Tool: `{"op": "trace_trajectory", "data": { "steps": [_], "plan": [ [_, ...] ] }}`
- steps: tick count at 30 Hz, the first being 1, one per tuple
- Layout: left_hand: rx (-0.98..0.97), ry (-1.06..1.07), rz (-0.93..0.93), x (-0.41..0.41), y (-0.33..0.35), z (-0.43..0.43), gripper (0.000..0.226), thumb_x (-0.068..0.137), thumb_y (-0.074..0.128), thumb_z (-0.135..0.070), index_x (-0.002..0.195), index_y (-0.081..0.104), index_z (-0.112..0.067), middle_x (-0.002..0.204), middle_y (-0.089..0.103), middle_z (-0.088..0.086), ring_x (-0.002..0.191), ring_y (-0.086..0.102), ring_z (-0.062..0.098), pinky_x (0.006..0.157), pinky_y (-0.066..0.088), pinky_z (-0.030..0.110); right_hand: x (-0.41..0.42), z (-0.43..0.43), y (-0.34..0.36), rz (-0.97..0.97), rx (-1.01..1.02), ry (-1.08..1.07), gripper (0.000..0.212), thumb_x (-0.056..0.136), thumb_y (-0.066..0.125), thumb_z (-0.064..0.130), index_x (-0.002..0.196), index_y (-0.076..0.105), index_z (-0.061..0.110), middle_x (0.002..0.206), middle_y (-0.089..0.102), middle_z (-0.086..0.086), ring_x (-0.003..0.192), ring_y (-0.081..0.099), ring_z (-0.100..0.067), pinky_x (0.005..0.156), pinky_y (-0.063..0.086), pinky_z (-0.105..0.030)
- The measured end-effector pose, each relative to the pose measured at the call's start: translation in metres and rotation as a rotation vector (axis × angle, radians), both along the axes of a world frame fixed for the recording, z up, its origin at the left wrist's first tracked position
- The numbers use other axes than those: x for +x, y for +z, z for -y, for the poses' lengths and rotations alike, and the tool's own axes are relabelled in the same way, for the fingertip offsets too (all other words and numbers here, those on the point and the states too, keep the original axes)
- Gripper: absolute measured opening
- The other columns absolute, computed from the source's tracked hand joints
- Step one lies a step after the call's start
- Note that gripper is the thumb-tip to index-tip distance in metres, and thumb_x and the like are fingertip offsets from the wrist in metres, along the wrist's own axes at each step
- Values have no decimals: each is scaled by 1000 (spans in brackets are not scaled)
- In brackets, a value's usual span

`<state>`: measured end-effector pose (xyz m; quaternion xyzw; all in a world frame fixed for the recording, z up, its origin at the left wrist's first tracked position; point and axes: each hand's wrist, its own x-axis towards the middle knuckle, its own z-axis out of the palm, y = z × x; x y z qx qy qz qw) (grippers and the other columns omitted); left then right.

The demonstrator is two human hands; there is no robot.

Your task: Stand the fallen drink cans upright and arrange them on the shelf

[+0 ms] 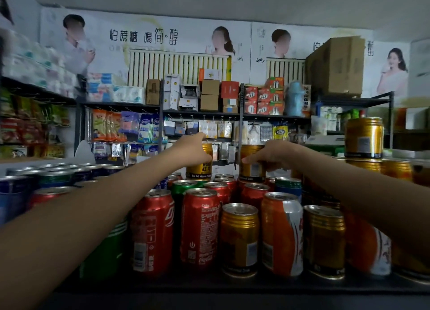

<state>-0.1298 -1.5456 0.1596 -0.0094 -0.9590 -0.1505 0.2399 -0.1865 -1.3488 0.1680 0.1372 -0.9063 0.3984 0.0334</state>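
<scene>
Shop racks crowded with hanging packets [216, 128] and cartons fill the back wall, and in front of them runs a dark shelf [209, 285] packed with drink cans. The person reaches deep over the rows with both arms. The left hand [195, 150] has its fingers curled round the left gold can [200, 167], and the right hand [272, 155] grips the right gold can [252, 167] near its top, thumb towards the front. Both cans stand upright on the tops of the cans below, at the back of the block, with a small gap between them. By my reckoning the job is far along: the red cans [200, 228], the front gold cans [239, 237] and the blue cans [53, 179] at left all stand upright. I can spot none lying down, though the arms hide part of the rows. What seems left is settling this upper pair. Room is tight: neighbours touch, the forearms pass just above the can tops, another stacked gold can [364, 137] stands at right, and the front row sits near the shelf's lip.
</scene>
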Motion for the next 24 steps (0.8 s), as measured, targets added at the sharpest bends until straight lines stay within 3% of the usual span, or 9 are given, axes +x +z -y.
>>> {"op": "trace_trajectory", "data": {
  "steps": [2, 4, 7, 9, 12, 14, 16, 20, 24],
  "plan": [
    [52, 68, -6, -11, -1, -3, 79, 87, 61, -41, 146, 20, -7, 84, 50, 6, 65, 47, 15, 49, 38, 26, -2, -1, 0, -5, -20, 3, 44, 74, 78, 25, 106, 55, 4, 96, 62, -11, 89, 60, -23, 74, 51, -29],
    [158, 106, 9, -19, 0, -5, 90, 85, 63, -46, 145, 15, 1, 88, 51, 10, 66, 48, 15, 48, 36, 24, -1, -2, 0, -33, -37, 1, 40, 73, 79, 24, 100, 56, 5, 90, 63, -9, 80, 60, -21, 67, 51, -27],
    [383, 96, 67, -29, 2, -4, 104, 80, 71, -41, 147, 3, 1, 130, 48, 20, 105, 55, 30, 70, 48, 33, 7, -9, 2, -129, -53, 20, 37, 75, 77, 25, 99, 55, 8, 85, 63, -6, 72, 59, -15, 54, 45, -22],
    [401, 124, 97, -33, -2, -4, 101, 77, 74, -40, 145, 13, 2, 139, 41, 22, 121, 48, 36, 85, 49, 40, 14, -17, 7, -201, -105, 59, 38, 76, 77, 24, 104, 56, 10, 85, 62, -2, 72, 59, -12, 51, 42, -19],
    [389, 133, 128, -36, -6, -2, 72, 77, 76, -33, 130, 40, 1, 129, 52, 22, 113, 54, 37, 90, 51, 45, 26, -32, 17, -272, -177, 103, 38, 75, 77, 24, 104, 58, 11, 88, 65, -1, 78, 63, -12, 56, 46, -19],
    [442, 112, 152, -34, -4, -1, 64, 73, 79, -26, 123, 47, -1, 121, 57, 22, 108, 57, 38, 89, 51, 51, 33, -45, 22, -294, -218, 135, 44, 74, 79, 25, 110, 58, 11, 96, 68, -3, 85, 66, -15, 61, 50, -22],
    [482, 95, 152, -28, 0, -5, 67, 70, 80, -21, 124, 47, -1, 120, 58, 23, 108, 58, 39, 90, 50, 53, 43, -59, 27, -316, -238, 163, 46, 74, 78, 25, 113, 56, 14, 99, 67, -2, 86, 65, -13, 61, 48, -21],
    [502, 49, 75, -13, 15, -27, 69, 70, 81, -22, 126, 45, -3, 121, 58, 20, 109, 57, 37, 91, 50, 49, 66, -92, 36, -331, -278, 194, 28, 78, 73, 25, 97, 53, 19, 94, 64, 1, 85, 63, -12, 62, 48, -20],
    [566, -62, -33, 2, 35, -67, 70, 72, 79, -19, 130, 42, -4, 121, 55, 16, 109, 55, 32, 88, 48, 40, 86, -131, 48, -378, -338, 184, 37, 79, 73, 26, 107, 52, 14, 98, 64, -2, 87, 64, -13, 64, 51, -22]
  ]
}}
